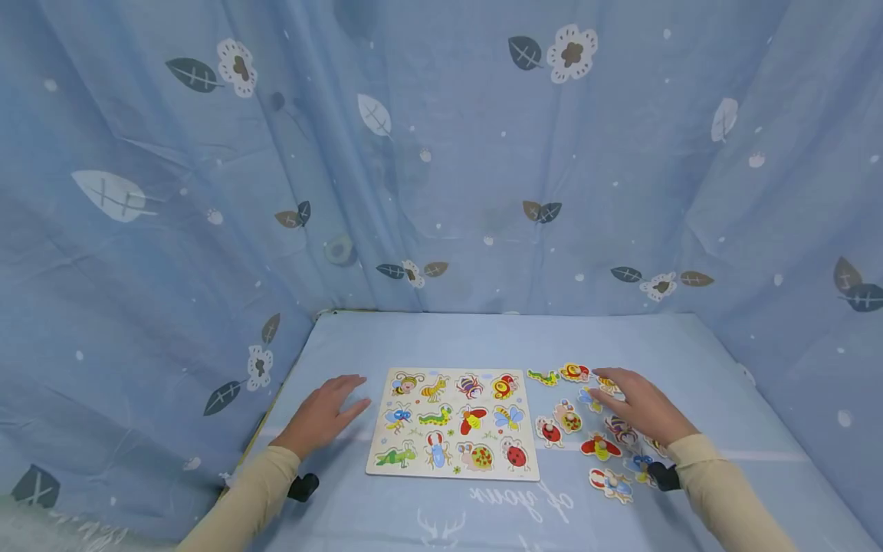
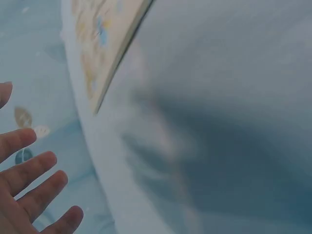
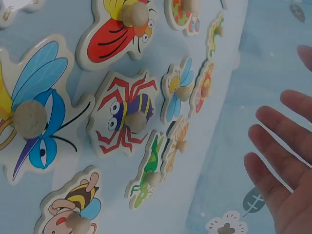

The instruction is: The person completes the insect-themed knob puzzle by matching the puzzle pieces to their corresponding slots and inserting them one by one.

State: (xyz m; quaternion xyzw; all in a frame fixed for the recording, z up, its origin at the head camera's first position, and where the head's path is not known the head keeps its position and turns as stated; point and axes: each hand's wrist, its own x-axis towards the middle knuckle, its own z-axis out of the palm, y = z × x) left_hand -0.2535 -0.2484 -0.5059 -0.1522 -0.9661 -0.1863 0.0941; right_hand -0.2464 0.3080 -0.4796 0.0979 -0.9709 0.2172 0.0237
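Note:
A flat wooden puzzle board (image 1: 497,473) printed with several colourful insects lies mid-table. My left hand (image 1: 323,414) hovers off the board's left edge, fingers extended and holding nothing. Over on the right, my right hand (image 1: 645,406) is held above a scatter of knobbed puzzle pieces, its fingers spread in the right wrist view and apart from them. Among these are a spider piece (image 3: 127,109), a mosquito-like blue piece (image 3: 41,70), a bee piece (image 3: 80,195) and a green grasshopper piece (image 3: 152,158). My right hand partly covers some pieces in the head view.
A ladybird piece (image 1: 549,432) and a snail piece (image 1: 568,416) lie close to the board's right side. Nearer me is a horned beetle piece (image 1: 610,485). A pale blue cloth (image 1: 386,514) covers the table, and a patterned blue curtain (image 1: 469,169) hangs behind it.

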